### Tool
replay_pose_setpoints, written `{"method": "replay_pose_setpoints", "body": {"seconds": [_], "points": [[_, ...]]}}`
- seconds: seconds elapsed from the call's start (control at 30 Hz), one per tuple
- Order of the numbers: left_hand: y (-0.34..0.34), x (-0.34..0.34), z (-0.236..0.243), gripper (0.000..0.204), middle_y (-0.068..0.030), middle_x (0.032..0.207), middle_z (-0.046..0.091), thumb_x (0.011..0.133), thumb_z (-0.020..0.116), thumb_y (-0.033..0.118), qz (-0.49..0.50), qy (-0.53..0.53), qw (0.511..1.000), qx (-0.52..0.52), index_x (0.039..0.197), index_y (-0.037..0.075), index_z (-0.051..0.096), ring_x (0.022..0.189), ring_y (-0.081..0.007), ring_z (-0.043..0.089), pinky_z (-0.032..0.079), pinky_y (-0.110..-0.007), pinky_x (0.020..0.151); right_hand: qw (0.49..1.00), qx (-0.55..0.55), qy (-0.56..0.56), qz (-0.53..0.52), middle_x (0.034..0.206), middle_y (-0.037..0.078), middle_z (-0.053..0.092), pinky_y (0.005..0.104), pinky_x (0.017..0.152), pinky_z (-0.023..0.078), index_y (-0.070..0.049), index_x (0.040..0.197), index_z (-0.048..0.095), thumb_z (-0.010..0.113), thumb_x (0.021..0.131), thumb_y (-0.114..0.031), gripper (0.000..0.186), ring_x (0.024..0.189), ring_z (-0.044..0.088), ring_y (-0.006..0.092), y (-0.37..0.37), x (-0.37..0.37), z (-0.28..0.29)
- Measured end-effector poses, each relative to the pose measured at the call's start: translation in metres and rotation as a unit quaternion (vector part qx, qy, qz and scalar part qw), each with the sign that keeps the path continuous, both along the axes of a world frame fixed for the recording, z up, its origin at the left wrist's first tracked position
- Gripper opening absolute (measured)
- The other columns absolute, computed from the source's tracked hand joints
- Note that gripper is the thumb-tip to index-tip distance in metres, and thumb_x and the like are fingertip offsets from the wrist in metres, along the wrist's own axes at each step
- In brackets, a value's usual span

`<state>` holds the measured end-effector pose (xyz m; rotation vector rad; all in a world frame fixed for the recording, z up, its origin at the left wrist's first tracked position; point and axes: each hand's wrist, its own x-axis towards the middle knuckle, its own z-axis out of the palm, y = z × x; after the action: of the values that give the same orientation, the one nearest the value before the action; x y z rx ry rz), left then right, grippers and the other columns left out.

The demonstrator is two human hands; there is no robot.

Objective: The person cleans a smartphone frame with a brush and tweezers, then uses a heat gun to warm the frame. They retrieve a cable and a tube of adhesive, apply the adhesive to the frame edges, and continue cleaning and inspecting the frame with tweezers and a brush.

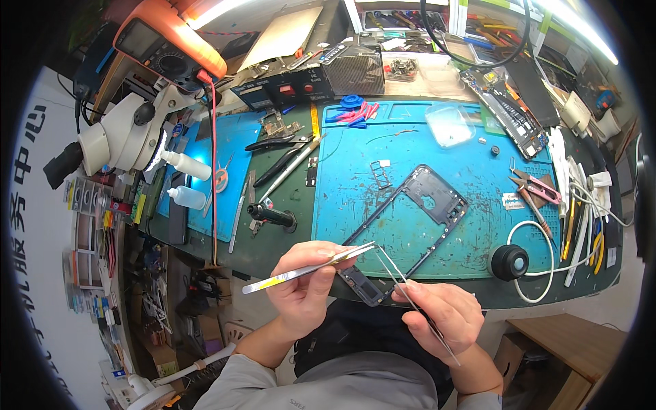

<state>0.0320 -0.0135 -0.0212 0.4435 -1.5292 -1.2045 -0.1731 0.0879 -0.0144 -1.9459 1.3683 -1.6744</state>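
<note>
A: OK, biggest first. What can you actually make out?

B: The green tabletop (297,195) takes up most of it, though clutter hides loads of that. Then the big blue mat (342,205) on top. There's a white microscope (123,137) on the left, but I honestly can't make out its base.

A: And the phone frame?

B: The dark phone frame (437,195) lies slantwise on the mat, lower end poking past the mat's front edge. The left fingers block a bit of one side rail, so no clue about that stretch.

A: Hands?

B: Both busy. Left hand (302,294) is pinching a slim silver tool (294,276) with a yellow patch. Could be tweezers seen side-on, wouldn't swear to it. Right hand (445,318) grips metal tweezers (396,269), their middle partly hidden by the fingers. Those fingertips are right by the frame's lower end; touching or not, can't tell.

A: Anything between the tips?

B: Too small to say, or even whether the two tools touch.
</note>
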Motion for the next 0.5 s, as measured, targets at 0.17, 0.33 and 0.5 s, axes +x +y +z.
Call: {"method": "replay_pose_setpoints", "body": {"seconds": [0.17,0.33,0.5], "points": [[0.0002,-0.0006,0.0004,0.018,-0.022,0.118,0.065,0.105,0.059,0.002,-0.001,0.007,1.0,-0.008,0.123,-0.003,0.058,0.106,-0.0313,0.072,0.064,-0.043,0.091,1.0,-0.003,-0.005,0.002,0.097,0.015,0.077,0.031,0.059,0.057,0.005,0.117,0.072,0.083,0.088,-0.012,0.036,0.073,0.074,0.0241,0.0003,0.0008,-0.0016],[0.0005,-0.0008,0.0002,0.019,-0.0221,0.118,0.065,0.105,0.059,0.002,-0.002,0.01,1.0,-0.007,0.122,-0.003,0.058,0.108,-0.033,0.072,0.064,-0.043,0.091,1.0,-0.007,-0.001,0.001,0.097,0.015,0.077,0.0311,0.058,0.057,0.005,0.117,0.072,0.083,0.088,-0.012,0.035,0.072,0.074,0.0239,-0.0009,0.0011,-0.0012],[0.0008,-0.0017,0.0012,0.018,-0.022,0.118,0.065,0.105,0.059,0.002,-0.004,0.009,1.0,-0.006,0.122,-0.004,0.058,0.11,-0.0341,0.072,0.065,-0.043,0.092,1.0,0.013,0.0,-0.011,0.089,0.016,0.077,0.0329,0.066,0.062,0.004,0.112,0.071,0.07,0.101,-0.019,0.026,0.077,0.078,0.0266,-0.0001,0.0032,0.003]]}}
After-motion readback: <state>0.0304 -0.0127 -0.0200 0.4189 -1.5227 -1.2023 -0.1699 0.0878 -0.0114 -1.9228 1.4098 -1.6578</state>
